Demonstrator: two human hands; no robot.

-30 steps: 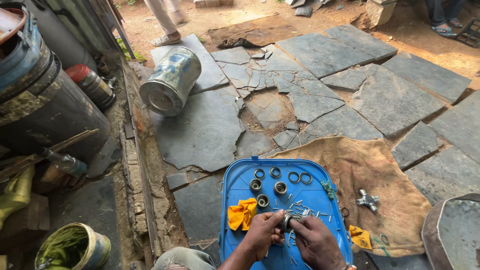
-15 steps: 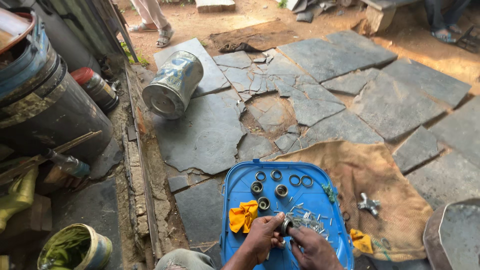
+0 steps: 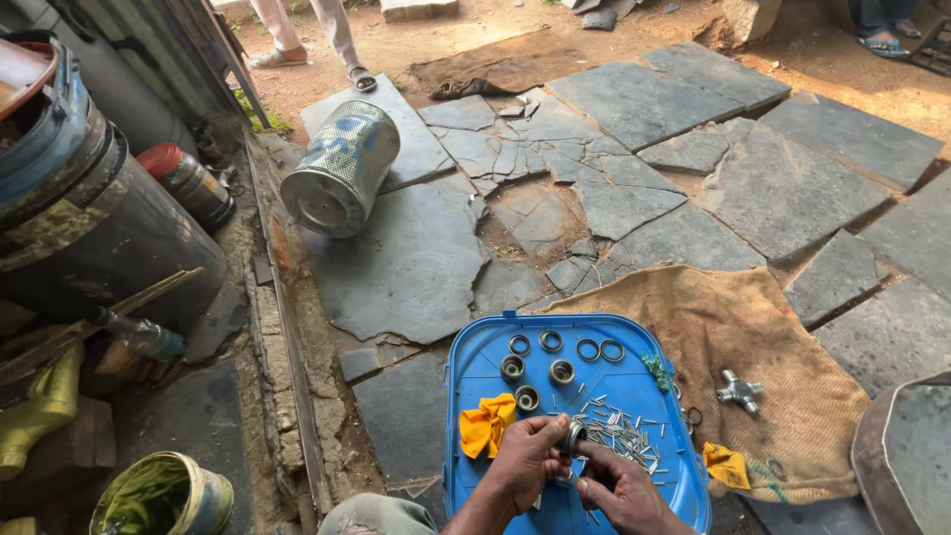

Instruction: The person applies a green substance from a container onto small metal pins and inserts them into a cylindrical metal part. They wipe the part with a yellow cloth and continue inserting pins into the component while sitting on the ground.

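bearing cup [image 3: 575,436] is pinched in left hand [image 3: 530,458] | right hand [image 3: 612,487] is pinched beneath, needles [image 3: 619,431] just beyond, nearer it

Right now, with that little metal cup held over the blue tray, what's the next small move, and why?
Probably pick one thin pin from the loose pile on the blue tray with the right hand and set it in the cup. The left hand holds the cup beside that pile.
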